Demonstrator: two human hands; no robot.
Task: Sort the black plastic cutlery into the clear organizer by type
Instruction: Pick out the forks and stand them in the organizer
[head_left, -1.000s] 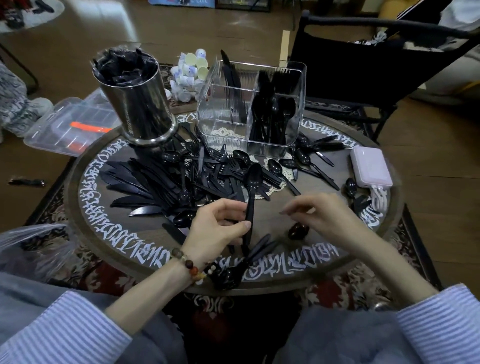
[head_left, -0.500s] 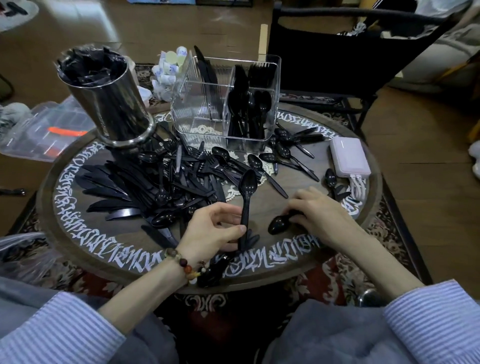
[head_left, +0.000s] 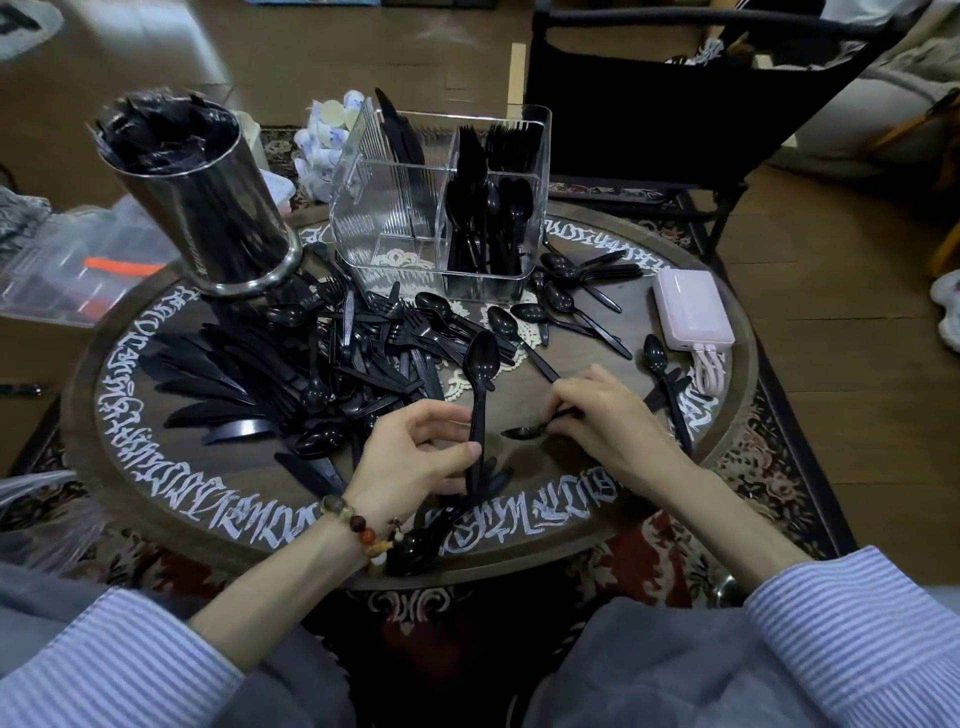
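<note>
My left hand (head_left: 415, 457) grips a bundle of black spoons (head_left: 480, 364) by their handles, bowls pointing up and away. To its right, my right hand (head_left: 602, 415) pinches the handle of one black spoon (head_left: 524, 431), whose bowl points left just above the table. The clear organizer (head_left: 395, 228) stands at the back of the round table; its right compartments hold spoons and forks, and knives lean in the back left one. A heap of loose black cutlery (head_left: 322, 364) covers the table's left and middle. More loose spoons (head_left: 571, 306) lie right of the organizer.
A steel canister (head_left: 208, 208) lined with a black bag stands at the back left. A pink power bank (head_left: 693, 312) with white cables lies at the right edge. The round wooden table (head_left: 156, 499) has white lettering round its rim. A black chair (head_left: 675, 104) stands behind.
My right hand has lifted a spoon off the table and turned its bowl toward the left hand. The left hand keeps its bundle in about the same place.
</note>
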